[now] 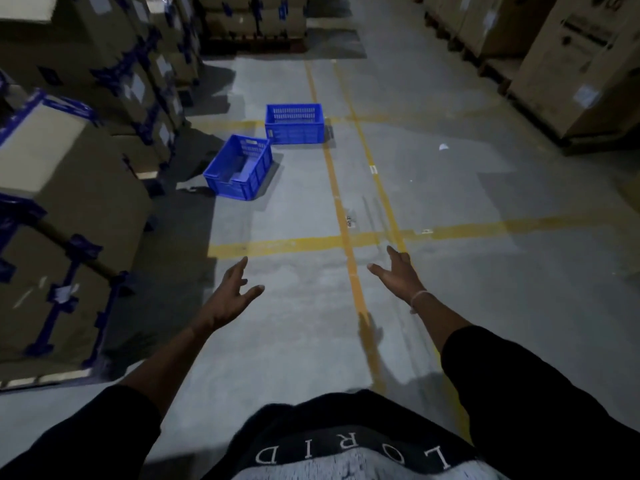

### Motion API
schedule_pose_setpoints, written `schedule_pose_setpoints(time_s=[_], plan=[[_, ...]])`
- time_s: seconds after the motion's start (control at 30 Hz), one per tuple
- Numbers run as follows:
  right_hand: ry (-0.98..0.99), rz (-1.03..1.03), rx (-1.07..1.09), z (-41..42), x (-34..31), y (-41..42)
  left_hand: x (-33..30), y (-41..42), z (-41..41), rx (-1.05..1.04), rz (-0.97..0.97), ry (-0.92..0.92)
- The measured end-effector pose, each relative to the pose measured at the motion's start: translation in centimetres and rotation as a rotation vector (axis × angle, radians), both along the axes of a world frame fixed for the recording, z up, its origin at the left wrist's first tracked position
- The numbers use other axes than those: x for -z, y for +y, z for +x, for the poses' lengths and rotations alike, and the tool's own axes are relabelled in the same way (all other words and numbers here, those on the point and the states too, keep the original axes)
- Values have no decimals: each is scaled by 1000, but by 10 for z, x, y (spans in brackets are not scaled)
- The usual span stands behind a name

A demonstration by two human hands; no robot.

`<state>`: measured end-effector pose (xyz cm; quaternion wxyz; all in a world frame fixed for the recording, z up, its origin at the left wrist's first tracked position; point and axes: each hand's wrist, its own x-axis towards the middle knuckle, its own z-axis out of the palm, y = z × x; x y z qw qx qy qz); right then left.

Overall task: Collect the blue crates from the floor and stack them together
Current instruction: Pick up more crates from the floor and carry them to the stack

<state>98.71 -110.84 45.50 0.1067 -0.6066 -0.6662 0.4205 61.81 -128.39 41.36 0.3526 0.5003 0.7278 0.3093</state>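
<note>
Two blue plastic crates stand on the grey floor ahead of me, left of the yellow lines. The nearer crate sits at an angle, empty, close to the stacked boxes. The farther crate stands squarely behind it to the right, a small gap between them. Both my arms are stretched forward over bare floor, well short of the crates. My left hand has its fingers spread and holds nothing. My right hand is likewise spread and empty, with a pale band on the wrist.
Tall stacks of cardboard boxes with blue corner straps line the left side. Large cartons on pallets stand at the right and more boxes at the far end. Yellow floor lines cross the aisle. A small white scrap lies on the floor.
</note>
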Motion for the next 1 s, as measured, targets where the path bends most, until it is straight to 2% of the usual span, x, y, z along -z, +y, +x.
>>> schedule_pose_setpoints(time_s=[0.23, 0.5, 0.8, 1.0], plan=[[-50, 38, -82, -85, -11, 151, 7, 133, -50, -76, 14, -64], [-62, 40, -58, -201, 17, 344, 29, 329, -174, -92, 4, -39], [-7, 8, 41, -319, 10, 512, -3, 536, -309, 37, -46, -13], [-20, -23, 38, -372, 26, 633, 16, 662, -371, 39, -65, 71]])
